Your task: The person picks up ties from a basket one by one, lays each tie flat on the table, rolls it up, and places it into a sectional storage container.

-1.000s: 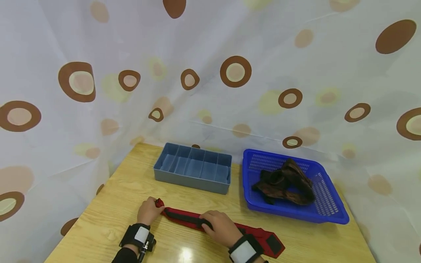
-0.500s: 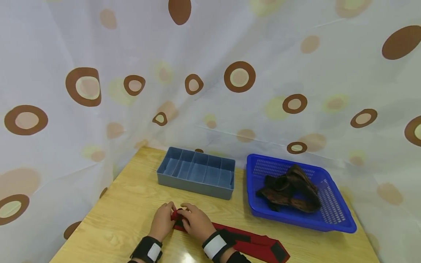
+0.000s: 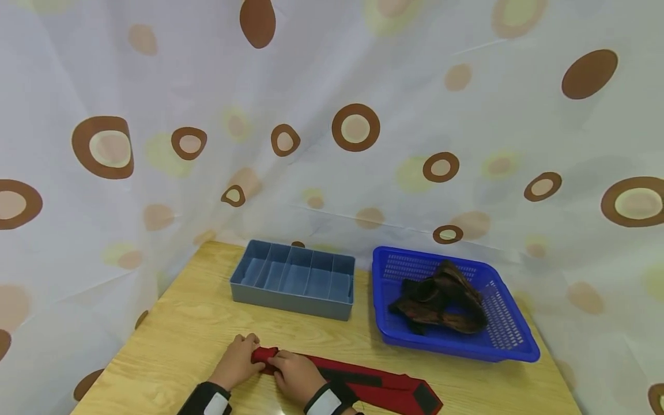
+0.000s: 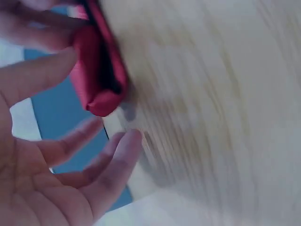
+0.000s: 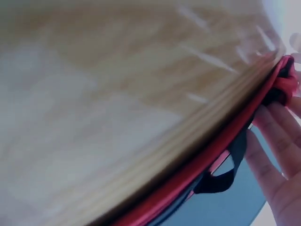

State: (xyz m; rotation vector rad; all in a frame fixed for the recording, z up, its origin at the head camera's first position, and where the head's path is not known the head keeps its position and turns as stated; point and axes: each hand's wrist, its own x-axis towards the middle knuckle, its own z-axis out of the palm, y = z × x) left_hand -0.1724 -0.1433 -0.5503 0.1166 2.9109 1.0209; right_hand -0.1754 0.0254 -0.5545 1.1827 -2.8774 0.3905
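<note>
A red necktie lies back side up across the front of the table, a black strip along it and a dark patch at its pointed wide end. Its narrow end is folded over into a small flat bundle. At the bundle's left end is my left hand, thumb at the red cloth and other fingers spread just beyond it. My right hand pinches the bundle from the right side. In the right wrist view a black loop hangs from the tie below the right fingers.
Behind the hands stands a grey-blue divided box. To its right is a blue perforated basket holding a crumpled dark brown and black cloth item. A spotted curtain hangs behind the wooden table.
The right hand has moved left along the tie to join the left hand. The narrow end, stretched out earlier, is now folded over into a bundle. The head view has shifted slightly.
</note>
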